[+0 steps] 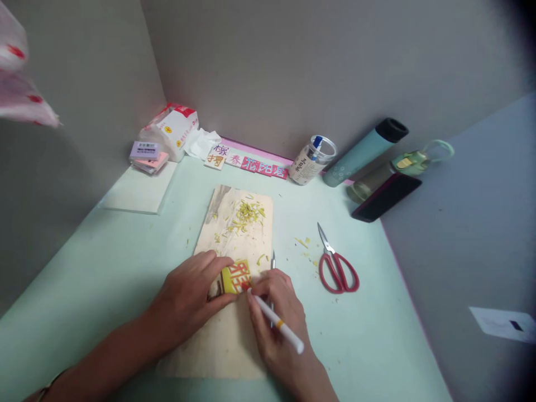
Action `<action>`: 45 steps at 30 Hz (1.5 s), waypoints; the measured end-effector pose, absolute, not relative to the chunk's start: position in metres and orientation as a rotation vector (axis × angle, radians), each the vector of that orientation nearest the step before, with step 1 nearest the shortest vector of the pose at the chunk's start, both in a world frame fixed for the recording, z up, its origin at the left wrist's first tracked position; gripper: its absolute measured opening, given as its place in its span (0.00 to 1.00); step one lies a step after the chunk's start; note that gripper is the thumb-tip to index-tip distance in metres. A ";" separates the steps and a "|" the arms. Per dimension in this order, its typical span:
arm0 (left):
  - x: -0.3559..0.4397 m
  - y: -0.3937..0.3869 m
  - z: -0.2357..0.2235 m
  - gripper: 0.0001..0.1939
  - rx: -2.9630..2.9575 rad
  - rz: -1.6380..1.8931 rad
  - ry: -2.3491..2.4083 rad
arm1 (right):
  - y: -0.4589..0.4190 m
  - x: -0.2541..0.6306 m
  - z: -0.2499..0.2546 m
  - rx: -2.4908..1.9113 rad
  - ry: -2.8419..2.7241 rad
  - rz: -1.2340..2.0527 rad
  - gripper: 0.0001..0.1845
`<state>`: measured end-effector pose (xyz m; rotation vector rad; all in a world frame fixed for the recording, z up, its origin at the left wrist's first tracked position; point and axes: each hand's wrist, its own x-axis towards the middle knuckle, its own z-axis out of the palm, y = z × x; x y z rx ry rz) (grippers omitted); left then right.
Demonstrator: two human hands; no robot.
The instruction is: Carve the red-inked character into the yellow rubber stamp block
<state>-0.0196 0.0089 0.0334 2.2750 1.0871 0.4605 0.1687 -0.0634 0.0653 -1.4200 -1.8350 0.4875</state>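
Observation:
A small yellow carved block (237, 274) with red character strokes rests on the wooden board (238, 335). My left hand (190, 290) grips it from the left, thumb and fingers closed around its edges. In my right hand (278, 318) is a white pen (285, 332) with a yellow band, pinched between thumb and fingers. Its tip meets the block's lower right corner, where the strokes look red. A thin metal craft knife (273, 260) lies along the board's right edge, partly hidden by my right hand. Yellow shavings (249, 212) are scattered over the board's upper part.
Red-handled scissors (338, 272) lie right of the board. Behind stand a clear cup (310, 162), a teal bottle (364, 151), a green bottle (377, 176) and a dark phone (387, 196). Character tiles (263, 168), a tissue pack (173, 131) and stacked blocks (146, 153) line the back left.

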 end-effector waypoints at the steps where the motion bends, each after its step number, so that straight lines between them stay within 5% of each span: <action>1: -0.019 0.009 0.034 0.17 2.274 0.453 1.087 | -0.063 0.168 0.065 -1.413 -1.824 0.482 0.09; 18: -0.020 0.008 0.031 0.19 2.299 0.502 1.052 | -0.068 0.175 0.053 -1.517 -1.222 0.600 0.07; 39: -0.020 0.008 0.033 0.17 2.290 0.492 1.059 | -0.066 0.161 0.046 -1.422 -1.856 0.219 0.12; 45: -0.021 0.008 0.030 0.22 2.212 0.556 1.086 | -0.066 0.182 0.045 -1.480 -1.033 0.822 0.08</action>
